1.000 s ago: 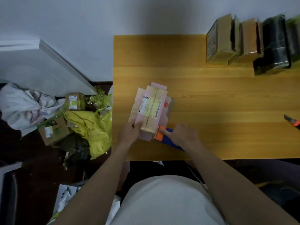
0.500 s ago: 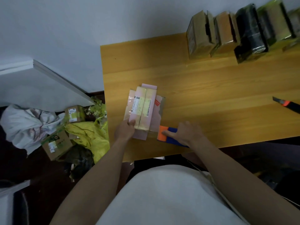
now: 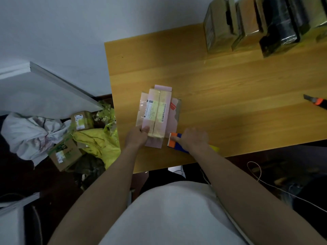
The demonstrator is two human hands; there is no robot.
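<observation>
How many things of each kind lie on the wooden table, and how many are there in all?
Flattened pink carton: 1
Blue and orange tool: 1
Utility knife: 1
Wrapped parcels: 4 in view; the row runs past the frame edge
Total: 7 in view

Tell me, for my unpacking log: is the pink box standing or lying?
Lying: the pink box rests label-up, flat on the table.
</observation>
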